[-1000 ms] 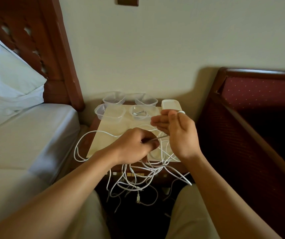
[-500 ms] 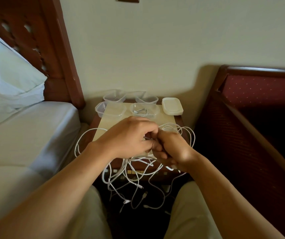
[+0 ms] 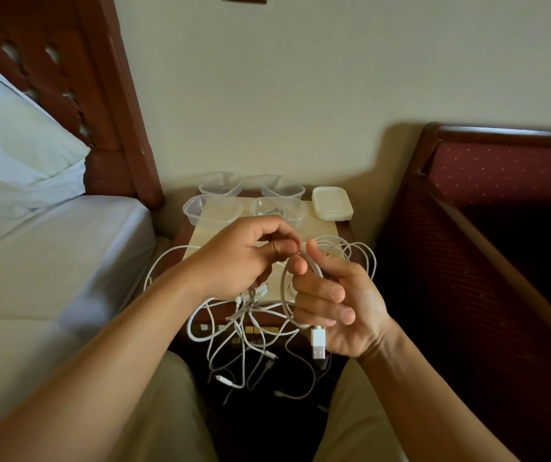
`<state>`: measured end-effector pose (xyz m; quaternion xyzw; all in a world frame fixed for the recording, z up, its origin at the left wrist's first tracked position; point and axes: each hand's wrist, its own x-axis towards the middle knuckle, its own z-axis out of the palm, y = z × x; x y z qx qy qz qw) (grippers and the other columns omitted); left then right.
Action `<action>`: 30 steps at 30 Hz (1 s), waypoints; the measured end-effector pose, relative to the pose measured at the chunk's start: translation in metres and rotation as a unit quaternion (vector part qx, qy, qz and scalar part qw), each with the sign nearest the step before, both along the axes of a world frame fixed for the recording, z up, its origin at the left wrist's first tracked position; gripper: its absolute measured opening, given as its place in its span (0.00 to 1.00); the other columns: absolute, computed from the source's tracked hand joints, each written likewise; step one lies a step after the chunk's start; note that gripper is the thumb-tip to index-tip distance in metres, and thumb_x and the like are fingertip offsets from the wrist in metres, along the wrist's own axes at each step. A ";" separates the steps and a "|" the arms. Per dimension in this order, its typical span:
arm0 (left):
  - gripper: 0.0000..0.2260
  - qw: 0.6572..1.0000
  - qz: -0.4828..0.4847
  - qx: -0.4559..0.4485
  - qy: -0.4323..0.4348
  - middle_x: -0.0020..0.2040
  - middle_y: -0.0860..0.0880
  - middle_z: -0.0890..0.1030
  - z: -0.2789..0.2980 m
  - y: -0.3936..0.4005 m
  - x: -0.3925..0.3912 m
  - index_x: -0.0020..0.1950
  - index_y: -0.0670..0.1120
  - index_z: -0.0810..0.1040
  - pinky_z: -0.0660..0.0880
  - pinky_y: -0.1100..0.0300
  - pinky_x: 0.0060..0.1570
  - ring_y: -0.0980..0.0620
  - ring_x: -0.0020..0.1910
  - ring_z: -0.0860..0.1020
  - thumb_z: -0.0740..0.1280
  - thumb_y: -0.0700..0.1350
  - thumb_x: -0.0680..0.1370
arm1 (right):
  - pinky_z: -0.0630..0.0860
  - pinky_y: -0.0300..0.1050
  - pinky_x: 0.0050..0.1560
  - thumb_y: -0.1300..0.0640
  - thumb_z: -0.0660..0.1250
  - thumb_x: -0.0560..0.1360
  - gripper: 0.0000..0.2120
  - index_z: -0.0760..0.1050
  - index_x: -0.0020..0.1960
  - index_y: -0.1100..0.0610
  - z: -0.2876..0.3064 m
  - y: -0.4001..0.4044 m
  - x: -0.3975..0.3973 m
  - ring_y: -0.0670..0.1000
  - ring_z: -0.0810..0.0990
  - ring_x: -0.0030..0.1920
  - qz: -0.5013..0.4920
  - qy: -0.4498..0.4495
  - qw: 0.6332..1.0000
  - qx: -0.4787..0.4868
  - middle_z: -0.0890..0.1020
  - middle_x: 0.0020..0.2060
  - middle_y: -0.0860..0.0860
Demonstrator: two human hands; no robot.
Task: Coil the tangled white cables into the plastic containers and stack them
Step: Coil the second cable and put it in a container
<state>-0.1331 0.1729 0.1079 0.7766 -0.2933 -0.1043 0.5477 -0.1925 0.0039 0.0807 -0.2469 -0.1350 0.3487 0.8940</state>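
Observation:
A tangle of white cables [image 3: 234, 331] spills over the front edge of a small bedside table [image 3: 344, 228] and hangs down between my knees. My left hand [image 3: 234, 261] pinches a cable strand above the tangle. My right hand [image 3: 340, 305], palm towards me, has a loop of the same cable wound over its fingers, and the white USB plug [image 3: 318, 341] hangs at the palm. Several clear plastic containers [image 3: 212, 210] stand at the back of the table; one container [image 3: 279, 210] holds a coiled cable. A stack of white lids [image 3: 332, 206] lies to their right.
A bed [image 3: 50, 261] with a white pillow [image 3: 10, 145] and a wooden headboard [image 3: 100, 95] borders the table on the left. A dark red upholstered chair [image 3: 487, 235] stands on the right. The wall rises behind the table. A cream mat [image 3: 320, 226] covers the tabletop.
My right hand has turned palm up and lowered, with a cable loop around its fingers and the USB plug now showing. My left hand has stayed close, pinching the strand beside it.

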 end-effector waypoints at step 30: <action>0.08 0.957 -0.010 0.247 -0.151 0.34 0.53 0.79 -0.024 -0.009 -0.028 0.41 0.53 0.80 0.75 0.55 0.36 0.53 0.34 0.77 0.67 0.49 0.81 | 0.77 0.50 0.39 0.50 0.51 0.86 0.19 0.74 0.45 0.58 -0.001 -0.022 -0.002 0.53 0.82 0.34 -0.231 -0.367 0.455 -0.778 0.79 0.30 0.50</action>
